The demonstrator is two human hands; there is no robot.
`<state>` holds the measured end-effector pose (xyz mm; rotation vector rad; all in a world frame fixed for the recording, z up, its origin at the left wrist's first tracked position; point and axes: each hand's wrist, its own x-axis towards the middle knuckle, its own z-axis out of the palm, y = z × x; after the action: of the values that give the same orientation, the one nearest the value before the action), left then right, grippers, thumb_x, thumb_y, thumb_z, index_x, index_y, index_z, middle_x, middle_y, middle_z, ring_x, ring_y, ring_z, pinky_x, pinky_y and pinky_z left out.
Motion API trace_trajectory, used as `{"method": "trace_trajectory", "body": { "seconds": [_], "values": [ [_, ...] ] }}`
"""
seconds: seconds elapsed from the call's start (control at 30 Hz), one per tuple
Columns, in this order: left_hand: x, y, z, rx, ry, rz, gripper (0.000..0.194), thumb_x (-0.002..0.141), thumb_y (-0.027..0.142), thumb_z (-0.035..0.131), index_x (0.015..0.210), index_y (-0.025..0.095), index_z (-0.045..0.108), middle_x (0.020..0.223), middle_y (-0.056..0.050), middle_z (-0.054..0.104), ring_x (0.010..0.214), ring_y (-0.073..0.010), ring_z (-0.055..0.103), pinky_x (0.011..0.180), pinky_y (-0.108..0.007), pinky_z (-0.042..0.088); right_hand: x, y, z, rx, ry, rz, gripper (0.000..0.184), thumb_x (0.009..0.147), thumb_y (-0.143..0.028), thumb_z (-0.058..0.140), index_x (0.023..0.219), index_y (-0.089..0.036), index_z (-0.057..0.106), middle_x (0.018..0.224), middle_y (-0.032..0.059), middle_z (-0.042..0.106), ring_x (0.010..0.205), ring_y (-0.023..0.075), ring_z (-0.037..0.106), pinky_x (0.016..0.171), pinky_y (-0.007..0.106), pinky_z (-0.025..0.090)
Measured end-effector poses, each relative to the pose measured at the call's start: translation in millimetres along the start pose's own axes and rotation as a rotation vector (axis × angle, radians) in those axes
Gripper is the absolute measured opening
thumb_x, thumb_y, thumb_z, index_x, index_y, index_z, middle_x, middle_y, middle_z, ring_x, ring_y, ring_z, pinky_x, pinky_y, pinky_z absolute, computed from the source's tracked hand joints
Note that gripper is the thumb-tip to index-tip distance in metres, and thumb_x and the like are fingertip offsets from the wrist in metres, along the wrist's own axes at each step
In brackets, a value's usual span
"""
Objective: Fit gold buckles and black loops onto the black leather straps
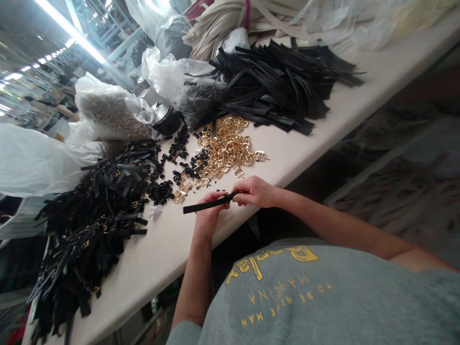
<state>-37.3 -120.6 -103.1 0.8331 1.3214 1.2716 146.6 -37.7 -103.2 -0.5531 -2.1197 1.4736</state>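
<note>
Both of my hands are closed on one black strap (pixel 205 205) over the table's near edge. My left hand (pixel 210 211) grips it along its middle, and its flat end sticks out to the left. At the other end, my right hand (pixel 253 191) pinches the strap between thumb and fingers. Whether a buckle is on that end is hidden by the fingers. Just beyond my hands lies a pile of gold buckles (pixel 230 148). Small black loops (pixel 160 192) are heaped beside it on the left.
Black straps (pixel 276 86) are piled at the back right. Straps with gold buckles (pixel 93 225) form a heap at the left. Behind stand a dark tin (pixel 166 119) and a plastic bag of small pieces (pixel 109 112). The pale table (pixel 168 249) slants across the view.
</note>
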Motion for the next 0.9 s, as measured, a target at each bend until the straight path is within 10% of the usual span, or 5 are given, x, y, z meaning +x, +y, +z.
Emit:
{"method": "trace_trajectory", "body": {
  "seconds": [0.3, 0.9],
  "values": [
    [-9, -16, 6.4, 0.189, 0.150, 0.300, 0.019, 0.077, 0.033, 0.072, 0.088, 0.018, 0.071, 0.078, -0.002, 0.068, 0.066, -0.0122, 0.063, 0.068, -0.026, 0.051, 2, -3, 5, -0.057, 0.089, 0.065, 0.019, 0.088, -0.030, 0.057, 0.083, -0.015, 0.066, 0.062, -0.0009, 0.067, 0.052, 0.0089, 0.059, 0.053, 0.019, 0.039],
    [6, -26, 18.9, 0.254, 0.226, 0.304, 0.023, 0.057, 0.058, 0.077, 0.067, 0.037, 0.073, 0.064, -0.001, 0.065, 0.059, -0.0247, 0.061, 0.059, -0.040, 0.052, 2, 14, 9, 0.117, 0.047, 0.154, 0.011, 0.076, -0.018, 0.058, 0.078, -0.019, 0.069, 0.060, -0.0032, 0.064, 0.053, 0.0115, 0.062, 0.052, 0.021, 0.049]
  ]
}}
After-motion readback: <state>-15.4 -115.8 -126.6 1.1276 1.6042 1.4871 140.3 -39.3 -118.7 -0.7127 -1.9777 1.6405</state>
